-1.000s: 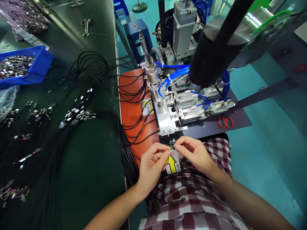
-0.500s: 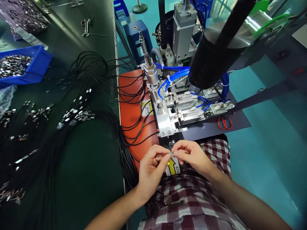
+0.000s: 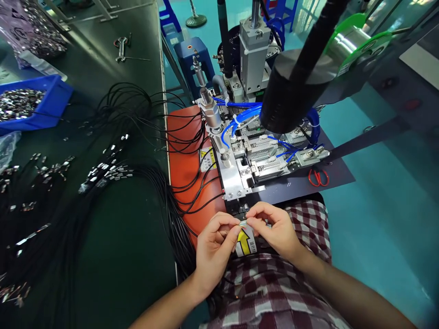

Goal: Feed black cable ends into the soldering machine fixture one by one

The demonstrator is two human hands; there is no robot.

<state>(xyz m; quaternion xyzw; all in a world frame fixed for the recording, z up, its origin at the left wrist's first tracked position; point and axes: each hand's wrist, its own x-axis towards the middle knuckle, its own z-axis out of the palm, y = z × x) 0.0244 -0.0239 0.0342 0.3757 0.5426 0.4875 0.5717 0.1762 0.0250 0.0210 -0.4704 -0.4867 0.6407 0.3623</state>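
Note:
In front of my lap, my left hand point(image 3: 216, 244) and my right hand point(image 3: 270, 226) face each other, thumb and forefinger pinched. Between the two pinches shows a short piece of thin, pale-green and whitish wires point(image 3: 243, 223), with one end at each hand's fingertips. What else the fingers cover is hidden. Just beyond my fingertips is the front of a metal bench machine point(image 3: 233, 183) with clamps and blue air hoses. Below the wires lies a label with a yellow arrow point(image 3: 243, 243). Black cables point(image 3: 174, 224) run past my left hand over an orange-red mat point(image 3: 174, 169).
On the dark table at left are a blue bin point(image 3: 51, 105) of small metal parts, bundled cables with metal connectors point(image 3: 106, 171), and wrenches point(image 3: 121, 49). Red-handled scissors point(image 3: 318, 177) lie right of the machine. A black cylinder point(image 3: 291, 96) and a wire spool point(image 3: 350, 45) overhang it.
The view has shifted slightly. Both hands stay pinched at the wires, with the fingertips a little farther apart, so more of the wires shows between them.

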